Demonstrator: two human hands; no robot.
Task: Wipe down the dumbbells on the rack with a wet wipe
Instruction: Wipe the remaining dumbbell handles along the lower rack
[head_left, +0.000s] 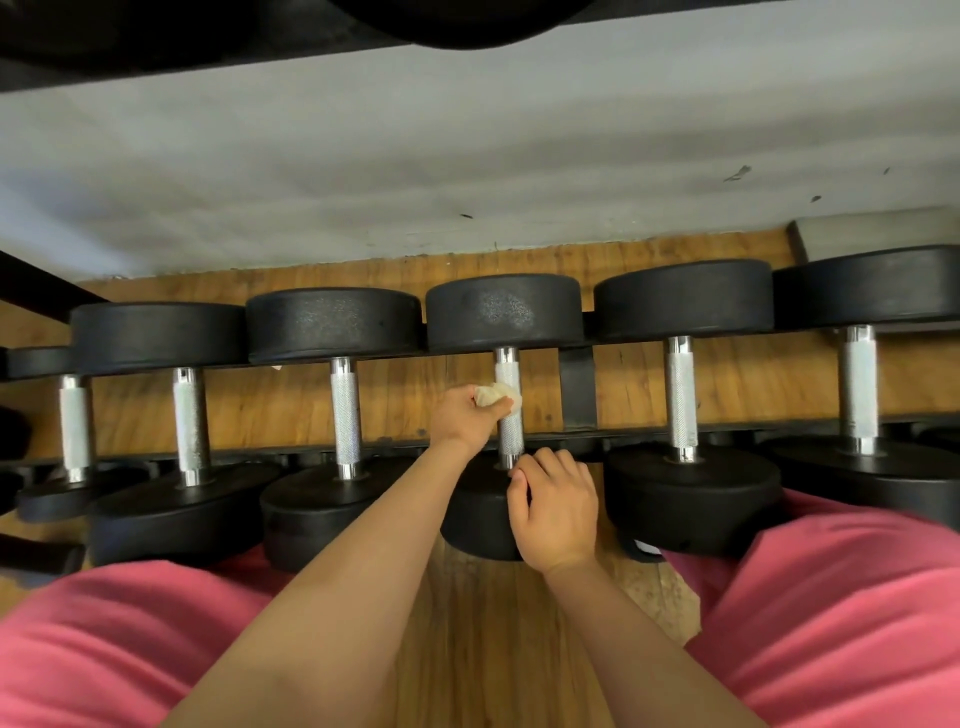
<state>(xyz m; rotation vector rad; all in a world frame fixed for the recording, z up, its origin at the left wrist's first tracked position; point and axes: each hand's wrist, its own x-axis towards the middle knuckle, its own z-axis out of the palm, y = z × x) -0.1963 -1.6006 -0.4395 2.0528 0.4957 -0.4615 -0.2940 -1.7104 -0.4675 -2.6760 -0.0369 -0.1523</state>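
The left hand (467, 418) clenches the wipe (496, 397) on the handle of the middle dumbbell (506, 312), 11 o'clock of the right hand (556, 512), whose fingers curl over its near head; hard rubbing could roll it or snag the wipe

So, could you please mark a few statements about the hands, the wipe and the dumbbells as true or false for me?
1. The left hand holds the wipe against the handle of a dumbbell. True.
2. The right hand holds a second wipe. False: it holds no wipe; its fingers curl over the near head of the same dumbbell.
3. That dumbbell has been lifted off the rack. False: it lies in the row with the others.
4. The floor under the rack is wood. True.
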